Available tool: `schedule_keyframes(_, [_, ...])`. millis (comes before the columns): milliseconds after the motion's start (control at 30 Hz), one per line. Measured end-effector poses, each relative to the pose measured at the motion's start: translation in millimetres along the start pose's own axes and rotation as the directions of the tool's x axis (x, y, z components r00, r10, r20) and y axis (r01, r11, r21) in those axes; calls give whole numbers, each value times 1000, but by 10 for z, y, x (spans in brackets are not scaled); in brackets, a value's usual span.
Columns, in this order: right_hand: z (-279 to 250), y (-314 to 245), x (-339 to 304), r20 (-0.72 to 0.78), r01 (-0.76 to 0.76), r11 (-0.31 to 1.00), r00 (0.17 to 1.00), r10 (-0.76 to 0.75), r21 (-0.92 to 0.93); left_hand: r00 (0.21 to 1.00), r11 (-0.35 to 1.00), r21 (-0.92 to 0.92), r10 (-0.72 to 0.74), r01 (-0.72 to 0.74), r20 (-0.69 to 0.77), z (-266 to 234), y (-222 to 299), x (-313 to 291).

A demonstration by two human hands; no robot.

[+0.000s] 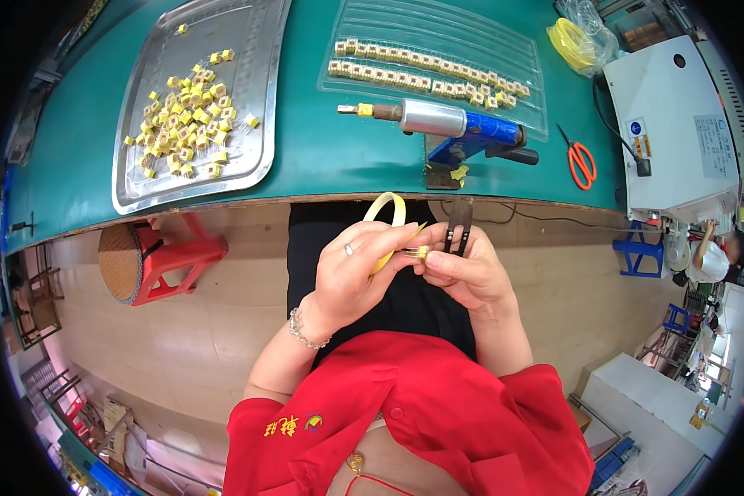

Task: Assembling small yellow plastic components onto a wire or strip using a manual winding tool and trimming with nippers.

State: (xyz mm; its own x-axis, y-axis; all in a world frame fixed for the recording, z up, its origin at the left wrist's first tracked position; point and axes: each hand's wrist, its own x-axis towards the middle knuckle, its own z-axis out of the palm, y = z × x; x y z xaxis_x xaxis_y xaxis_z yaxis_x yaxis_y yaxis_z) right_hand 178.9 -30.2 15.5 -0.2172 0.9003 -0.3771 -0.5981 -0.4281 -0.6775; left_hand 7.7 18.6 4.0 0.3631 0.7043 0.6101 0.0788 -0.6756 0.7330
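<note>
In front of my lap, just off the table's near edge, both hands are raised close together. My left hand (357, 263) is closed on a looped strip of yellow tape (386, 201), its fingertips at the thin pins of a small yellow-wrapped coil (422, 251). My right hand (478, 277) pinches that coil between thumb and finger. Black snips (460, 225) are also tucked in my right hand, blades pointing toward the table. Beyond the hands, a silver and blue winding fixture (438, 120) stands at the table edge, with another yellow coil (364, 109) on its tip.
A metal tray (260, 149) with a heap of yellow coils (186, 124) lies at left on the green table (306, 157). A clear plastic tray (438, 25) holds rows of coils. Orange-handled scissors (583, 165), yellow tape rolls (570, 43) and a white machine (674, 124) are at right.
</note>
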Motion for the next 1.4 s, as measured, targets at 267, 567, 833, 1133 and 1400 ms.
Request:
schedule_keyframes(267, [16, -16, -12, -56, 12, 996, 998, -18, -92, 1000, 1000, 10, 27, -27, 5, 12, 5, -2])
schedule_keyframes(567, [57, 18, -15, -89, 125, 964, 985, -150, -236, 1000, 1000, 2, 3, -3, 20, -8, 14, -5])
schedule_keyframes(833, [42, 18, -18, -82, 137, 945, 982, -168, -296, 1000, 1000, 7, -3, 3, 27, -8, 4, -22])
schedule_keyframes(1133, [89, 32, -43, -109, 176, 867, 961, -254, -466, 999, 1000, 11, -21, 21, 28, 1, 0, -37])
schedule_keyframes(1400, [45, -13, -30, -60, 93, 969, 992, -110, -228, 943, 897, -297, -332, 327, 36, 28, -18, -198])
